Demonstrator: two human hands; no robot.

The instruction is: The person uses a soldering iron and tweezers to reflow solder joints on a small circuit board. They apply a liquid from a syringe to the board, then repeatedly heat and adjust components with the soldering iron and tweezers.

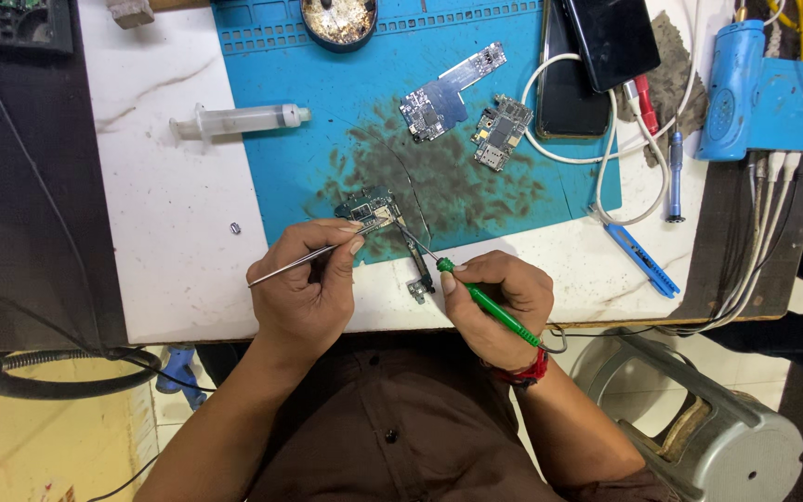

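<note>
Blue silicone mat covers most of the white bench I am looking down on, its middle smeared dark with residue. Two spare circuit boards lie further up the mat, a clear syringe off to the left on bare bench.

The board I am working on sits at the mat's near edge. My left hand is closed around metal tweezers, whose tips rest on that board. My right hand is closed pen-style on a green-handled soldering iron, its thin tip angled toward the same corner.

To do this well, I judge both wrists should stay planted on the bench, the tweezers pinning the board flat while the iron touches only the one joint, briefly, so neighbouring parts are not disturbed.
</note>
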